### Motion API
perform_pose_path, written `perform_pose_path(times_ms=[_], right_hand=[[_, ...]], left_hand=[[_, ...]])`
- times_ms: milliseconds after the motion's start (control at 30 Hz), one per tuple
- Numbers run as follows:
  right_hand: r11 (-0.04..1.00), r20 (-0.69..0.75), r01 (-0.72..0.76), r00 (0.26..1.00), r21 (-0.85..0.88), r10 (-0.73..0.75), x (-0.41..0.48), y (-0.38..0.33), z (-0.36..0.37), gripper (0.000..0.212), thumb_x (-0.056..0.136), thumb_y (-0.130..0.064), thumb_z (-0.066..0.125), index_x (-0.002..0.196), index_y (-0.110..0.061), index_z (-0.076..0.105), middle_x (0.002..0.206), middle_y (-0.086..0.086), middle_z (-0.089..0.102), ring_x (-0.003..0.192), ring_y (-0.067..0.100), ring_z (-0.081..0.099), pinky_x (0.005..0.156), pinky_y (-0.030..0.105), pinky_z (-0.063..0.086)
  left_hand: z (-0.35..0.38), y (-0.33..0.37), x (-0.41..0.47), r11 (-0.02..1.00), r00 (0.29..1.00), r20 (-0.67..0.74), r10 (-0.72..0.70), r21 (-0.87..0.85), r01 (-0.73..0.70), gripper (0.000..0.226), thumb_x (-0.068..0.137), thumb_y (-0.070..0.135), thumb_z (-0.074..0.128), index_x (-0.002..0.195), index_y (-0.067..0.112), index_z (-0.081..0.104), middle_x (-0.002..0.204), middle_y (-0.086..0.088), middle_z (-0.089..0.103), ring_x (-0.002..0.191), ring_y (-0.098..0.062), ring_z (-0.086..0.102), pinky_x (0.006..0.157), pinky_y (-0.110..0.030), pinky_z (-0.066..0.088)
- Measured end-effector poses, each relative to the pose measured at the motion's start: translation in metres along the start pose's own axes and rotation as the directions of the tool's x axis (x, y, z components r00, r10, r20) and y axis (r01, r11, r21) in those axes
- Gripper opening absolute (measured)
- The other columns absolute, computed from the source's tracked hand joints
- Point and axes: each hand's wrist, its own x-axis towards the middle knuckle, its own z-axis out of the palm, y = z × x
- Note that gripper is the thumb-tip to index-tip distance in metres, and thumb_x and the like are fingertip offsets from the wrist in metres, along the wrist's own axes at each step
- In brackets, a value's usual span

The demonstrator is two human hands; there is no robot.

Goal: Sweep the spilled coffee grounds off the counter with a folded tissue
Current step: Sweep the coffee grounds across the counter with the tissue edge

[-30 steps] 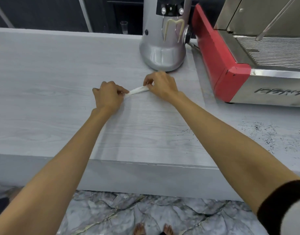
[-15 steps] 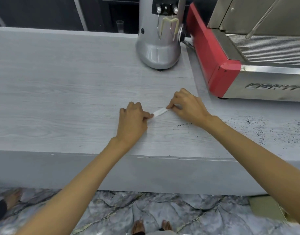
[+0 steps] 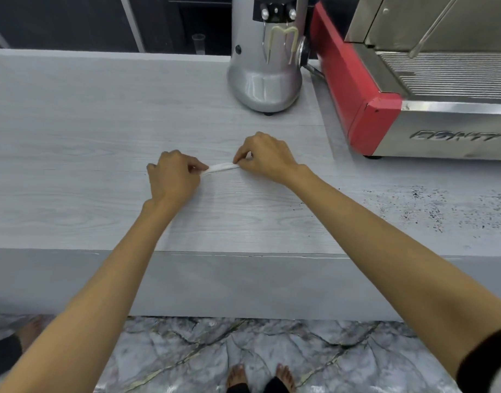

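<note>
— Where do we have it?

— Our left hand (image 3: 174, 177) pinches one end of the folded tissue (image 3: 221, 167) between thumb and curled fingers. Our right hand (image 3: 267, 159) pinches the other end the same way. The strip runs taut between the two, low over the bench (image 3: 73, 137). We cannot tell whether its lower edge touches the surface.

— How do we expect it to handle?

— Very light and soft, we judge. Folded into a narrow band it has a little body, but it will buckle if we push on the middle, and it could tear if we pull the ends too hard. Holding both ends, low to the bench, looks like the right grip, because tension gives us a straight edge to drag loose powder.

— And the mess?

— The coffee grounds (image 3: 430, 205) lie as dark specks well to our right, on the bench in front of the espresso machine (image 3: 382, 117). A few stray grains sit nearer our right forearm. The tissue is well apart from the main patch.

— What else is around us?

— The silver grinder (image 3: 264, 83) stands beyond our hands, just beside the machine's red side. Below the bench edge we see a marbled floor (image 3: 215, 344).

— What could go wrong?

— If the edge lifts, we think it would ride over the fine grains.
</note>
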Motion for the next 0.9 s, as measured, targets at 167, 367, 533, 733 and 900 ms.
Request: perform_pose_path(times_ms=[167, 367, 533, 733, 900], right_hand=[[0.991, -0.021, 0.065, 0.997, -0.12, -0.068, -0.007, 0.008, -0.005, 0.019, 0.087, -0.018, 0.057, 0.096, -0.025, 0.072, 0.104, -0.002, 0.066, 0.102, 0.016, 0.05, 0.064, 0.029, 0.034], [0.959, -0.007, 0.131, 0.991, -0.251, -0.137, -0.025, 0.031, -0.023, 0.02, 0.088, -0.013, 0.055, 0.094, -0.022, 0.072, 0.098, 0.002, 0.068, 0.099, 0.018, 0.05, 0.063, 0.03, 0.031], [0.955, 0.027, 0.158, 0.987, -0.252, -0.157, -0.057, 0.071, -0.038, 0.022, 0.088, -0.012, 0.053, 0.097, -0.02, 0.072, 0.101, 0.001, 0.068, 0.101, 0.02, 0.055, 0.063, 0.029, 0.034], [0.96, 0.008, 0.203, 0.979, -0.192, -0.205, -0.107, 0.114, -0.055, 0.023, 0.088, -0.011, 0.053, 0.096, -0.017, 0.073, 0.099, 0.0, 0.069, 0.09, 0.023, 0.063, 0.051, 0.025, 0.032], [0.967, -0.005, 0.208, 0.977, -0.147, -0.211, -0.139, 0.149, -0.07, 0.021, 0.086, -0.01, 0.056, 0.092, -0.017, 0.074, 0.098, 0.001, 0.069, 0.09, 0.026, 0.062, 0.065, 0.035, 0.047]], left_hand=[[0.006, 0.006, -0.008, 0.999, 1.0, 0.005, 0.023, -0.042, -0.023, 0.026, 0.088, 0.008, 0.051, 0.095, 0.02, 0.073, 0.1, -0.01, 0.068, 0.099, -0.03, 0.055, 0.086, -0.039, 0.035], [0.023, 0.042, -0.038, 0.994, 0.994, 0.041, 0.103, -0.037, -0.102, 0.025, 0.089, 0.01, 0.052, 0.101, 0.02, 0.071, 0.098, -0.009, 0.064, 0.1, -0.028, 0.052, 0.078, -0.032, 0.027], [0.043, 0.088, -0.071, 0.993, 0.991, 0.076, 0.114, -0.046, -0.111, 0.026, 0.091, 0.013, 0.051, 0.107, 0.022, 0.068, 0.1, -0.011, 0.062, 0.101, -0.029, 0.052, 0.077, -0.034, 0.031], [0.062, 0.141, -0.115, 0.998, 0.996, 0.064, 0.06, -0.037, -0.057, 0.026, 0.092, 0.016, 0.05, 0.109, 0.025, 0.067, 0.099, -0.01, 0.062, 0.101, -0.028, 0.052, 0.075, -0.033, 0.03], [0.081, 0.186, -0.143, 0.998, 0.998, 0.051, 0.021, -0.058, -0.018, 0.026, 0.091, 0.015, 0.05, 0.108, 0.025, 0.068, 0.1, -0.009, 0.062, 0.102, -0.028, 0.051, 0.076, -0.033, 0.031]])
